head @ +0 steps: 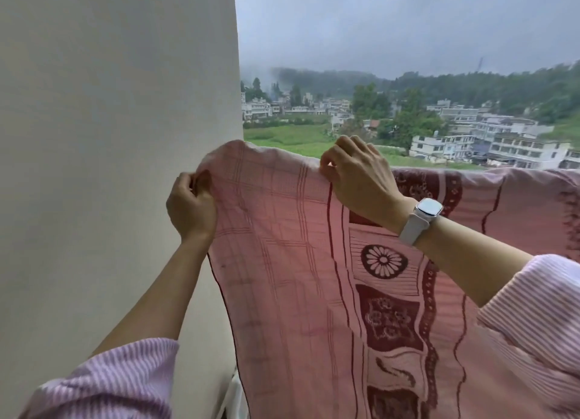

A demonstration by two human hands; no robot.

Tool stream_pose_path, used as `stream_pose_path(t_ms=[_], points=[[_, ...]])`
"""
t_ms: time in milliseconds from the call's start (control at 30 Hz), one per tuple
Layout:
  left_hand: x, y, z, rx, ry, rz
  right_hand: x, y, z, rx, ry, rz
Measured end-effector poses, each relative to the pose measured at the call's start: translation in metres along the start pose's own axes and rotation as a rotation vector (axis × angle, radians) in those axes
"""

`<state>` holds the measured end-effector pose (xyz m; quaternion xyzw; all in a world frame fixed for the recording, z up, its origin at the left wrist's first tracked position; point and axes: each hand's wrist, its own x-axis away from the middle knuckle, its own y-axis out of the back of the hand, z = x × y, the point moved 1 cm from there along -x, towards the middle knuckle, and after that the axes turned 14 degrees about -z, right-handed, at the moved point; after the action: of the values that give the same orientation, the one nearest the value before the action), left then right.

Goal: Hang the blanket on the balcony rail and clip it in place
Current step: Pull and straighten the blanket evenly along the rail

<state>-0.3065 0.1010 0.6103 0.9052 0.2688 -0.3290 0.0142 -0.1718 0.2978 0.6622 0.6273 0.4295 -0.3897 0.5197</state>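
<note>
Two hands on pink patterned blanket (314, 261), draped over the balcony rail, rail itself hidden under cloth. Left hand (191, 208) fingers curled, pinching blanket's left edge beside the white wall (110, 136). Right hand (354, 173) fingers curled over the top fold, gripping it; white watch (423, 214) on that wrist. Blanket hangs down below both sets of fingers and runs on rightward past right-hand fingers. No clip visible.

Pale wall (110, 136) at left, white wristwatch (422, 214), striped pink sleeves (533, 308), distant white buildings (489, 142), misty wooded hills (439, 82)
</note>
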Motion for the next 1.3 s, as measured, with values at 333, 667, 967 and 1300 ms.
stream_pose_path(t_ms=[333,667,967,1300], points=[[-0.021,-0.043,-0.006,-0.304,0.131,0.284,-0.034,-0.007,-0.003,0.050,-0.168,0.066],[0.079,-0.045,-0.101,-0.220,-0.657,0.512,0.015,0.052,-0.057,-0.031,-0.210,0.150],[0.208,-0.112,-0.208,-0.051,-0.777,0.779,0.102,0.192,-0.212,0.098,-0.295,0.133],[0.394,-0.189,-0.350,0.162,-0.835,0.847,0.195,0.334,-0.390,0.221,-0.387,0.135]])
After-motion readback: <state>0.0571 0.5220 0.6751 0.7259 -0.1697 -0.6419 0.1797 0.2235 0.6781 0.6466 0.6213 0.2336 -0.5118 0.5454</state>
